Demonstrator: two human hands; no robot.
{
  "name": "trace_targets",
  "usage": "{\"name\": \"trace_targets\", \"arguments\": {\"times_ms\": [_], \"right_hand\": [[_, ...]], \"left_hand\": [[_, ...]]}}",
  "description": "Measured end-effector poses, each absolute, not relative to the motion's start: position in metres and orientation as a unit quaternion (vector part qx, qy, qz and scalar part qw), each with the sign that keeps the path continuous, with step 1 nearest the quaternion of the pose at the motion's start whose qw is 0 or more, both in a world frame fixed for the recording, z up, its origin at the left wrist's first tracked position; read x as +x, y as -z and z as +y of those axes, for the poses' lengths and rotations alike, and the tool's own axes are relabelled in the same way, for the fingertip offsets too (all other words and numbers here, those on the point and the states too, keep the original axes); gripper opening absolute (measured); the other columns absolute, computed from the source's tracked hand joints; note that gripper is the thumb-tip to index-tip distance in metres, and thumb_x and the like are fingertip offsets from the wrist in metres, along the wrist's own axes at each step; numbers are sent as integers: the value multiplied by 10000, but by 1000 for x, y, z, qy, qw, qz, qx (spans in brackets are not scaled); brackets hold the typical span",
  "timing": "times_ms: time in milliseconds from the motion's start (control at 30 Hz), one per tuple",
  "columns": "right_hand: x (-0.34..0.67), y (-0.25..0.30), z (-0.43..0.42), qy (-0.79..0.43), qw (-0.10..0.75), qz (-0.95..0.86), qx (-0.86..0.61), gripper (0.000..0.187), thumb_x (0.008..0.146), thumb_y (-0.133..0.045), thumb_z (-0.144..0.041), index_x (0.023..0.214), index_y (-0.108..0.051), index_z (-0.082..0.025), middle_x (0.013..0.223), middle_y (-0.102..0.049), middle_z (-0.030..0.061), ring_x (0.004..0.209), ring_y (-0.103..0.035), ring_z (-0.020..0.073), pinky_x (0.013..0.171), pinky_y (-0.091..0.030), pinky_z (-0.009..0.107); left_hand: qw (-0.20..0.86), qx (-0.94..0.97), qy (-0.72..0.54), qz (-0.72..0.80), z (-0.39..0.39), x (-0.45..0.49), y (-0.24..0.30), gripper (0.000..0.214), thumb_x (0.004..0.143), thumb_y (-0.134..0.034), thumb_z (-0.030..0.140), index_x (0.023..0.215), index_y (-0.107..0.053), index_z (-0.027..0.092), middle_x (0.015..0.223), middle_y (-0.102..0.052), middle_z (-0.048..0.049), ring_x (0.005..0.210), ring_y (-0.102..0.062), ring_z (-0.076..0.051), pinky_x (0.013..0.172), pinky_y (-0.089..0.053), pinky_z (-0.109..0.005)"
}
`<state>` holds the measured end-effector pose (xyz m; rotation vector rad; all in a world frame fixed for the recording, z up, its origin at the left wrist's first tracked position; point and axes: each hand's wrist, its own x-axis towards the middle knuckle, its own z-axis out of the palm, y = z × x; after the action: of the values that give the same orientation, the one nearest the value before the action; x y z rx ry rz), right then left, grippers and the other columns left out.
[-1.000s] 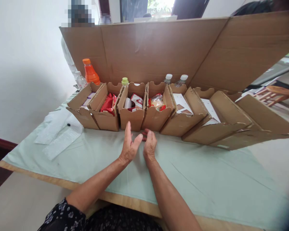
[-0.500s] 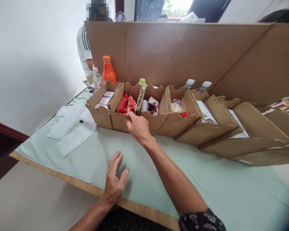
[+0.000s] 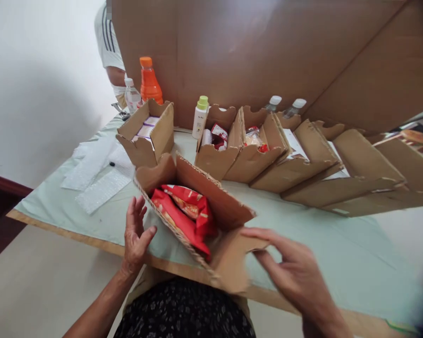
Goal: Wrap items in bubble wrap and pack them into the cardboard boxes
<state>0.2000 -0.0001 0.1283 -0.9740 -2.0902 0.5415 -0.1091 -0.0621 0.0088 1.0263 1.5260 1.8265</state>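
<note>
An open cardboard box point(image 3: 229, 206) with red snack packets point(image 3: 186, 211) inside is out of the row and hangs tilted over the table's near edge, close to my body. My right hand point(image 3: 299, 277) pinches the box's near end panel between thumb and fingers. My left hand point(image 3: 136, 234) is open with fingers spread, right beside the box's left wall; I cannot tell whether it touches. A gap shows in the row where this box stood.
Several cardboard boxes point(image 3: 254, 159) stay in a row on the green cloth point(image 3: 303, 244), one more point(image 3: 151, 136) at the left. Behind stand an orange bottle point(image 3: 150, 82), a white bottle point(image 3: 200, 117), clear bottles point(image 3: 274, 102) and a tall cardboard sheet point(image 3: 250, 51). Bubble wrap point(image 3: 98, 178) lies left. A person point(image 3: 107, 47) stands far left.
My right hand took the box of red packets from the row and pulled it toward me over the table edge. My left hand rose from the cloth to the box's side.
</note>
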Motion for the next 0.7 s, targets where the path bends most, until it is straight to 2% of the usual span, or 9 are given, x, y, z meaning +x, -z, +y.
{"name": "trace_targets", "arguments": {"times_ms": [100,167,200,267,333,433,533,600,700], "right_hand": [[251,-116,1,-262,433,-728,-463,494,964,-634,-251,1444,-602,-366,1297,-762,32,1060,-772,214,827,-638,316],[271,-100,-5,-311,429,-712,-460,681,958,-675,-397,1594,-441,-339,1476,-653,88,1231,-712,265,892,-646,364],[276,-91,-10,-326,407,-726,-448,764,921,-711,-481,1608,-429,-303,1493,-636,117,1272,-687,298,907,-648,392],[275,-72,-19,-329,352,-755,-446,834,836,-766,-596,1545,-526,-226,1417,-680,159,1273,-675,354,931,-643,449],[267,-57,-20,-315,329,-756,-470,749,822,-760,-628,1416,-638,-188,1299,-738,163,1192,-701,366,935,-632,485],[260,-49,0,-274,359,-721,-526,488,863,-698,-640,1069,-758,-202,1012,-794,118,943,-740,323,881,-619,477],[263,-51,33,-220,398,-672,-585,491,803,-697,-709,859,-721,-222,800,-755,87,779,-715,296,784,-601,448],[266,-49,47,-201,413,-638,-618,537,773,-696,-715,950,-714,-209,886,-767,102,816,-725,300,766,-589,439],[275,-33,44,-222,409,-589,-660,716,800,-663,-682,1304,-653,-174,1211,-747,165,971,-743,330,776,-586,448]], "left_hand": [[320,402,-646,565,-68,-89,-14,836,810,-807,463,1529,-478,192,1516,-585,-156,1486,-484,-363,1272,-349,-492],[355,413,-617,568,-75,-76,-16,752,811,-802,451,1462,-554,169,1422,-654,-159,1432,-541,-365,1241,-400,-476],[370,417,-605,569,-78,-70,-17,722,812,-796,452,1437,-579,165,1388,-673,-159,1405,-565,-367,1217,-430,-471],[388,416,-590,572,-81,-62,-18,668,823,-779,449,1401,-606,162,1342,-693,-157,1366,-594,-364,1180,-467,-466],[380,412,-597,574,-75,-54,-19,609,837,-766,429,1365,-619,164,1307,-702,-146,1338,-612,-347,1179,-461,-461],[378,440,-594,557,-43,-39,-23,528,856,-746,401,1313,-623,168,1269,-709,-130,1273,-643,-317,1155,-475,-452],[382,507,-562,530,7,-23,-25,560,855,-714,376,1355,-581,160,1335,-683,-150,1284,-634,-323,1136,-489,-476],[337,541,-535,554,33,-21,-25,634,866,-681,353,1447,-517,157,1484,-597,-177,1411,-544,-341,1205,-421,-519],[194,577,-491,623,39,-46,-21,675,899,-642,326,1531,-450,187,1615,-476,-167,1525,-420,-326,1266,-335,-544]]}}
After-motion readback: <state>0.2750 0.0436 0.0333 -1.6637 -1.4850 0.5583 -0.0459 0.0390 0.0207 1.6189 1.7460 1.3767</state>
